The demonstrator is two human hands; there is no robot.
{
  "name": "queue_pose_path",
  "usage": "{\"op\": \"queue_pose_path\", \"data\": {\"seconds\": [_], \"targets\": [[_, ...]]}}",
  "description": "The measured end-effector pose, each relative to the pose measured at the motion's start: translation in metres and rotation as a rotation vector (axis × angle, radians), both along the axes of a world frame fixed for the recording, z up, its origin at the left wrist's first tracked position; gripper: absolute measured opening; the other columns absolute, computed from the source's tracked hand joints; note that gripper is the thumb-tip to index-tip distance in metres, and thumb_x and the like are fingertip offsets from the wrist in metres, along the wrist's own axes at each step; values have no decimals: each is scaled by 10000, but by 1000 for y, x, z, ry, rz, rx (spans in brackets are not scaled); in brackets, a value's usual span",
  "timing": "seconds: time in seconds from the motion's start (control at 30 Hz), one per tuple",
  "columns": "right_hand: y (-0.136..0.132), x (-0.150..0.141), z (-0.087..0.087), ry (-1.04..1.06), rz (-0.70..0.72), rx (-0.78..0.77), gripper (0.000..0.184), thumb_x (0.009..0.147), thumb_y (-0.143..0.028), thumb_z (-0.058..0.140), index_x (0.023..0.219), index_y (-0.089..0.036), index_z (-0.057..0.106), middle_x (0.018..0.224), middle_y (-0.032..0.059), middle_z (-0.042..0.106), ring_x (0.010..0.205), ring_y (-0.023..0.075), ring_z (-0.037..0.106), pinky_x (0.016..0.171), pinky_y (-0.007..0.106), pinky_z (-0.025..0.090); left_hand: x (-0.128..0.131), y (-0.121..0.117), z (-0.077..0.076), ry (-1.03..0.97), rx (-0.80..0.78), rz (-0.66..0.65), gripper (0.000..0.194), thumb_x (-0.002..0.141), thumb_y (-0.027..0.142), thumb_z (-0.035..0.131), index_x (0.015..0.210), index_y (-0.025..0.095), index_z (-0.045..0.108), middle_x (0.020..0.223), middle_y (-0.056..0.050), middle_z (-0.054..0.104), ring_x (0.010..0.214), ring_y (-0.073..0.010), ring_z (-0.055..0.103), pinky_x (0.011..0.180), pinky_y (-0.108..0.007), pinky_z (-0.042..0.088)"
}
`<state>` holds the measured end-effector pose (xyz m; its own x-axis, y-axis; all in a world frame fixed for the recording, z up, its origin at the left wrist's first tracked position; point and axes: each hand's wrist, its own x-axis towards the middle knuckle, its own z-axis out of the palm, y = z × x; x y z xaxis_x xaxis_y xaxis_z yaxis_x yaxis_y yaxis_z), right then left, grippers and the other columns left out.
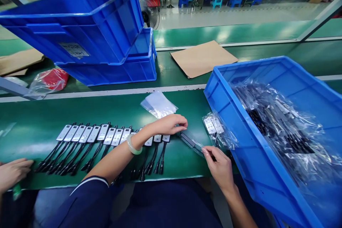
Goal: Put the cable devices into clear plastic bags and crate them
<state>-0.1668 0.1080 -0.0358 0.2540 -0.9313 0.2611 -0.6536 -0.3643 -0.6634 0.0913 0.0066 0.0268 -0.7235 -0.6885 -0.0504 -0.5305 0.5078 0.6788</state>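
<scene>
My left hand point(172, 124), with a pale bangle on its wrist, is curled closed at the upper end of a dark cabled module point(187, 140). The module lies tilted, with its lower part in a small clear plastic bag point(198, 148). My right hand point(219, 165) pinches the open edge of that bag between thumb and fingers. Left of them is a row of white-labelled modules point(85, 134) with black cables toward me, partly hidden by my left forearm. A stack of flat clear bags point(159, 104) lies behind my left hand. Bagged modules point(213, 124) rest beyond my right hand.
A large blue bin point(247, 128) with many bagged modules stands at right, close to my right forearm. Stacked blue crates point(107, 39) and a cardboard sheet point(204, 58) are across the green bench point(32, 114). Another person's hand point(14, 174) is at far left.
</scene>
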Motion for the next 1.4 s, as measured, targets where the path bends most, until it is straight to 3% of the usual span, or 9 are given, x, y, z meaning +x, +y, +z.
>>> {"op": "queue_pose_path", "data": {"seconds": [0.17,0.33,0.47,0.63,0.87,1.0,1.2,1.27,1.4], "targets": [[0,-2,-1,41,84,5,173,963,-252,476,884,-183,614,827,27,641,781,140,574,716,264,421,-2,-4,-5,-76,-23,-65,219,840,323,646,994,169,626,1011,-56,596,964,-171,513,849,-258,390],[5,-17,-6,10,23,24,105,950,-248,502,1000,-204,583,904,17,631,834,136,578,754,254,445,-5,-8,1,-126,14,-151,107,891,238,553,830,160,593,864,-29,593,858,-137,528,760,-218,394],[12,-26,-16,198,15,66,267,942,-301,510,1180,-182,525,1011,56,613,939,188,563,812,306,452,-10,-6,5,-232,-34,-172,77,854,248,607,860,172,595,824,-8,617,756,-125,542,700,-228,370],[19,-26,-21,390,47,32,148,945,-260,479,1025,-194,584,982,62,599,914,230,521,780,363,404,-38,-2,2,-344,-198,-245,165,823,338,657,913,201,639,833,-16,667,776,-161,596,691,-274,344],[19,-14,-18,330,27,4,105,948,-243,474,960,-199,569,923,44,598,881,209,524,765,348,391,-68,2,-6,-292,-307,-372,118,853,209,558,790,217,658,808,-25,669,710,-156,591,592,-276,298],[20,-12,-9,261,19,39,120,954,-261,457,980,-202,558,934,48,598,893,202,541,803,342,417,-60,4,3,-197,-340,-329,131,870,195,536,767,201,616,796,-25,657,678,-138,571,558,-279,275],[12,-9,22,123,-205,-111,265,957,-363,440,1125,-168,502,1182,117,562,1095,238,528,913,354,420,-55,-1,11,-170,-299,-317,116,892,211,529,802,203,601,793,-6,657,690,-127,569,579,-272,298],[5,0,25,207,-127,-111,309,938,-399,490,1141,-169,522,1123,110,596,1033,245,546,881,358,420,-59,-5,11,-146,-279,-345,110,892,205,531,820,211,614,813,-2,667,704,-126,576,587,-270,304],[-10,15,16,305,-121,-72,219,978,-299,415,893,-182,580,843,54,630,801,197,573,725,309,392,-66,-18,9,-141,-294,-355,55,872,246,589,891,216,630,890,-12,678,815,-147,595,652,-268,337]]}}
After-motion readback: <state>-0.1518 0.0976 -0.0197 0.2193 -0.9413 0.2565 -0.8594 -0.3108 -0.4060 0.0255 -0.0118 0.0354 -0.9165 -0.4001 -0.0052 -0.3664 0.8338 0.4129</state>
